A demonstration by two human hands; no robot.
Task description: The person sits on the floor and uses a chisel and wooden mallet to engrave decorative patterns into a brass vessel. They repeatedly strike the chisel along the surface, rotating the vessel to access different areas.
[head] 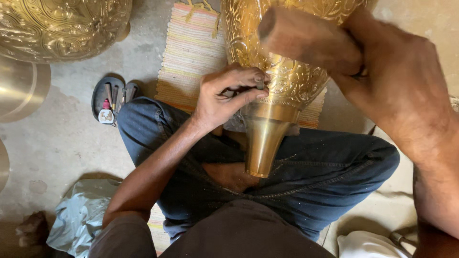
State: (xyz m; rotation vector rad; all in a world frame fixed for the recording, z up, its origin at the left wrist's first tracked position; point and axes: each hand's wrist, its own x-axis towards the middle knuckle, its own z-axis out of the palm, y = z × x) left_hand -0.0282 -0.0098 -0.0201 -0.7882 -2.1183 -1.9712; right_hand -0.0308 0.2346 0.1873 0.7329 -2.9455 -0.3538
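An engraved brass vessel (pixel 287 76) lies on its side across my crossed legs, its plain narrow neck (pixel 263 143) pointing toward me. My left hand (pixel 224 95) pinches a small metal punch (pixel 260 85) with its tip set against the engraved band of the vessel. My right hand (pixel 397 81) is raised close to the camera, gripping a wooden mallet (pixel 306 40) that hangs above the punch. The mallet is blurred.
A striped woven mat (pixel 191 52) lies under the vessel on the concrete floor. A shallow dark dish (pixel 109 98) with several small tools sits left of my knee. Another engraved brass vessel (pixel 62 26) stands at top left. A crumpled plastic sheet (pixel 79 217) lies at bottom left.
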